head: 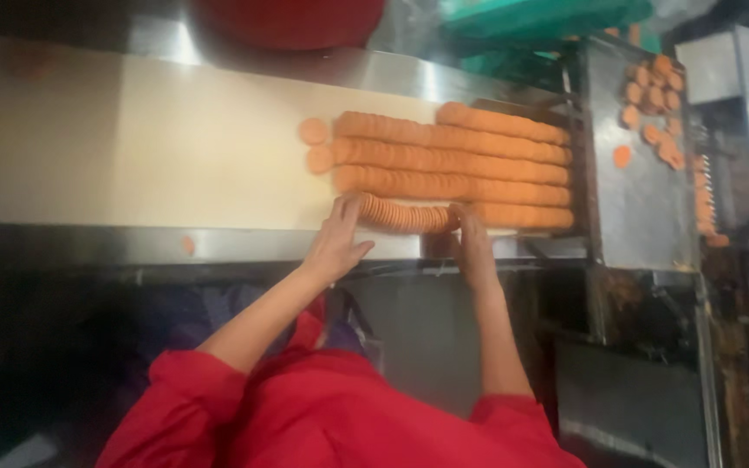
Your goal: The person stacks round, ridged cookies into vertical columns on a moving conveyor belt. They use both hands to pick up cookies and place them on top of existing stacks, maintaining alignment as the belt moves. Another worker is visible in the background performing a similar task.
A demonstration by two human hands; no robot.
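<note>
Orange round biscuits stand on edge in several long rows (452,160) on a cream conveyor belt (175,147). My left hand (337,241) presses the left end of a short stack of biscuits (405,217) in the nearest row. My right hand (472,243) presses the stack's right end, so the stack is squeezed between both palms. Both arms wear red sleeves. Two single biscuits (314,132) lie flat at the left ends of the far rows.
A steel tray (643,199) at the right holds loose biscuits (654,95). A metal frame edge (132,247) runs along the belt's near side, with one stray biscuit (188,245) on it. A red object (292,22) and green crates (539,22) lie beyond.
</note>
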